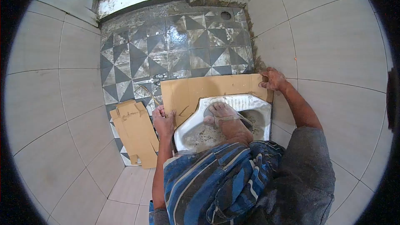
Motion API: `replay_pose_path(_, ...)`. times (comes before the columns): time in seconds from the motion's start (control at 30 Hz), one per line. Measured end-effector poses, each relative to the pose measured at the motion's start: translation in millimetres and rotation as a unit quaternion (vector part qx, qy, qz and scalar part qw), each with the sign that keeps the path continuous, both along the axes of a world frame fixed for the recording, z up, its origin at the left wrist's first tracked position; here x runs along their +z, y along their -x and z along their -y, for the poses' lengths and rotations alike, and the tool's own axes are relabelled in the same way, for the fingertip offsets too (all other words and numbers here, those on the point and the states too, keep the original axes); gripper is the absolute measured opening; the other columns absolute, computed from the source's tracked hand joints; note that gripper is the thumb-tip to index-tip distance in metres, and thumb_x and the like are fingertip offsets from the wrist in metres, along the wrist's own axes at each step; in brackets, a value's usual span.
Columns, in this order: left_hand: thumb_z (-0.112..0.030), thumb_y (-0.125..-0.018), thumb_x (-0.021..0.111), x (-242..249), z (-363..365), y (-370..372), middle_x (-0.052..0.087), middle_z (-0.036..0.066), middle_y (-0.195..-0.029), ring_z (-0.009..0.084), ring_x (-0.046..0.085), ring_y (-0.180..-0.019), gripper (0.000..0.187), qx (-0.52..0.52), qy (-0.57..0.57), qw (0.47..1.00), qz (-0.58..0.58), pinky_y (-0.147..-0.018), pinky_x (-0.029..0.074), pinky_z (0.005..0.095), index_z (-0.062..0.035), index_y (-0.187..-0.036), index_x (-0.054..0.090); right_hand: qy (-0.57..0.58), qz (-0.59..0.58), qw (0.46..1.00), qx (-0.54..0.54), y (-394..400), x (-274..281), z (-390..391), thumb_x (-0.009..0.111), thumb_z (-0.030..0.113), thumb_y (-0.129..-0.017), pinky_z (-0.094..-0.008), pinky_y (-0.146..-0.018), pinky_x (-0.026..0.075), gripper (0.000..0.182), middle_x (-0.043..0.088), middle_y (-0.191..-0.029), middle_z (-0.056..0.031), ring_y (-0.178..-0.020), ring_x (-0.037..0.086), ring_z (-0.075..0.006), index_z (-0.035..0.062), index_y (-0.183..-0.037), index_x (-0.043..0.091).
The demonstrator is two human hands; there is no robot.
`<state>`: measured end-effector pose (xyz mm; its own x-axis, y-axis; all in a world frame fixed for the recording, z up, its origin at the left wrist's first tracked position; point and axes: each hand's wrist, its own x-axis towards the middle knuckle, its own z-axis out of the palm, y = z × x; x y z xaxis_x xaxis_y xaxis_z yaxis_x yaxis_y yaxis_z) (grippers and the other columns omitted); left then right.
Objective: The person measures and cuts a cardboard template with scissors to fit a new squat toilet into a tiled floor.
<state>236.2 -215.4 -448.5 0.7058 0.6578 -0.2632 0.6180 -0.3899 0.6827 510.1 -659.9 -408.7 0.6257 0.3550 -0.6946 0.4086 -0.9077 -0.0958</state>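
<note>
A long piece of brown cardboard (208, 85) lies along the far edge of a white squat toilet pan (189, 131), its cut edge following the pan's rim. My left hand (163, 121) grips the cardboard's left end, fingers closed on it. At the right end, by the wall, my right hand (273, 79) pinches the cardboard's corner. One foot (225, 121) in a sandal rests in the pan, which has dirt and debris inside. A pencil-like mark shows on the cardboard near my left hand.
Another folded cardboard piece (135, 133) lies on the patterned floor tiles (156, 43) to the left. Beige tiled walls (333, 46) stand on both sides. A round drain hole (225, 15) is at the far right, and a raised threshold (141, 4) crosses the far end.
</note>
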Motion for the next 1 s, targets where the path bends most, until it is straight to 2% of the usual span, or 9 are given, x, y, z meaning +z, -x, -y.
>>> replay_pose_path(0.1,-0.013,-0.072,0.083,4.4,-1.6,-2.3,0.058,0.009,-0.097,0.0211,0.058,-0.081,0.04,0.001,0.04,0.998,-0.043,-0.077,0.05,0.0348,-0.0039,-0.107,0.065,0.01,0.009,1.0,0.016,-1.8,-2.7,1.0,0.074,0.049,-0.077,-0.0474,-0.104,0.046,0.075,0.058,-0.127,-0.023,-0.121,0.056,-0.0397,0.0153,-0.141,0.056)
replay_pose_path(0.17,-0.012,-0.074,0.081,1.1,-1.0,-0.8,0.059,0.009,-0.098,0.0211,0.06,-0.081,0.036,-0.013,0.003,1.0,-0.023,-0.077,0.051,0.0349,-0.0042,-0.105,0.065,0.028,0.002,1.0,0.012,-3.0,-14.0,6.4,0.074,0.048,-0.077,-0.0466,-0.103,0.047,0.075,0.059,-0.124,-0.0231,-0.12,0.057,-0.0396,0.0158,-0.142,0.055)
replay_pose_path(0.23,-0.01,-0.075,0.079,6.4,0.8,-4.6,0.06,0.01,-0.1,0.0224,0.062,-0.083,0.034,-0.019,0.015,0.999,-0.032,-0.077,0.052,0.0353,-0.0043,-0.105,0.065,-0.046,0.029,0.998,0.041,-3.2,-31.0,25.9,0.074,0.043,-0.077,-0.0462,-0.102,0.047,0.073,0.061,-0.12,-0.0222,-0.119,0.057,-0.0388,0.0155,-0.141,0.055)
replay_pose_path(0.37,-0.008,-0.074,0.079,3.8,1.5,-3.1,0.06,0.011,-0.103,0.0246,0.062,-0.085,0.039,-0.036,0.018,0.999,-0.009,-0.077,0.052,0.0369,-0.004,-0.109,0.062,0.018,0.001,0.999,0.051,-9.8,-21.0,10.5,0.077,0.034,-0.075,-0.0476,-0.098,0.049,0.066,0.064,-0.116,-0.0205,-0.114,0.06,-0.0389,0.0129,-0.135,0.06)
replay_pose_path(0.5,-0.013,-0.075,0.082,2.9,0.9,-2.6,0.059,0.01,-0.1,0.023,0.061,-0.086,0.039,-0.062,-0.048,0.995,-0.06,-0.076,0.051,0.0358,-0.0034,-0.105,0.06,0.09,-0.054,0.995,-0.003,-18.8,-38.7,12.9,0.078,0.034,-0.073,-0.0477,-0.094,0.052,0.068,0.067,-0.112,-0.0202,-0.109,0.064,-0.0383,0.0131,-0.135,0.059)
replay_pose_path(0.7,-0.015,-0.073,0.084,7.7,2.5,-3.7,0.06,0.012,-0.101,0.0269,0.06,-0.09,0.043,-0.062,-0.071,0.995,-0.026,-0.078,0.05,0.0377,-0.0033,-0.106,0.06,0.047,0.005,0.995,0.091,-27.4,-78.2,36.7,0.075,0.037,-0.077,-0.0473,-0.089,0.055,0.058,0.07,-0.11,-0.0177,-0.104,0.068,-0.0363,0.0168,-0.131,0.064)
replay_pose_path(0.77,-0.016,-0.073,0.084,13.5,3.5,-5.8,0.06,0.012,-0.1,0.0277,0.059,-0.093,0.043,-0.057,-0.066,0.995,-0.04,-0.08,0.05,0.0383,-0.0032,-0.107,0.06,0.113,-0.018,0.985,0.128,-31.7,-79.2,32.6,0.069,0.041,-0.08,-0.0472,-0.085,0.056,0.05,0.072,-0.102,-0.0163,-0.097,0.069,-0.0358,0.0194,-0.125,0.067)
replay_pose_path(0.87,-0.009,-0.074,0.08,11.3,3.5,-5.2,0.06,0.015,-0.104,0.0302,0.061,-0.093,0.039,-0.058,-0.057,0.996,-0.039,-0.08,0.051,0.039,-0.0019,-0.107,0.06,0.082,-0.009,0.989,0.12,-37.2,-89.6,34.4,0.064,0.043,-0.081,-0.048,-0.08,0.057,0.043,0.072,-0.093,-0.015,-0.09,0.07,-0.0355,0.0197,-0.117,0.07)
replay_pose_path(1.0,-0.015,-0.073,0.084,9.4,1.3,-5.2,0.06,0.011,-0.1,0.027,0.059,-0.092,0.042,-0.062,-0.066,0.995,-0.039,-0.08,0.049,0.0383,-0.0041,-0.106,0.06,0.085,0.018,0.978,0.19,-46.3,-98.7,37.6,0.064,0.043,-0.082,-0.0474,-0.08,0.057,0.039,0.072,-0.092,-0.0144,-0.088,0.07,-0.0352,0.0173,-0.11,0.071)
